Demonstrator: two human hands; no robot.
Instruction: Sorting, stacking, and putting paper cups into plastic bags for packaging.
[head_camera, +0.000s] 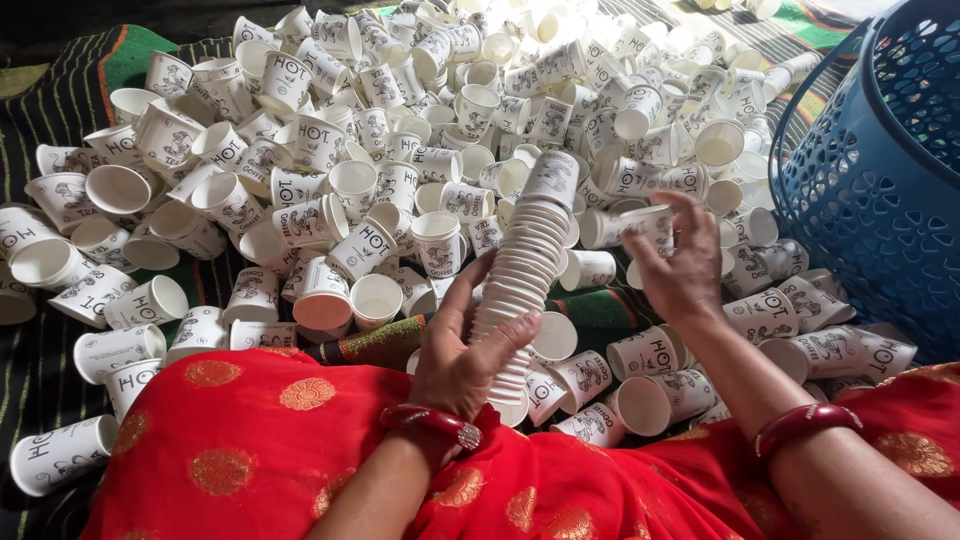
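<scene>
1. Paper cup stack (525, 270) leans over the lap, left hand (462, 352) fingers clamped round its lower part; the bottom end is hidden.
2. Right hand (680, 265) fingers pinch one cup (640, 222), partly covering it.
3. Basket (880, 160) is cut off at the right.

a blue plastic basket (880, 170) with a latticed wall stood at the right edge of the striped mat, tilted so its open mouth faced left. the dark mat (60, 110) with thin pale stripes and a green and orange border covered the ground to its far left corner. a red cloth with gold round motifs (250, 450) lay across the near edge. a heap of loose white paper cups with black print (380, 130) spread over the mat from the left edge to the basket, most on their sides, some upright with mouths up.
</scene>
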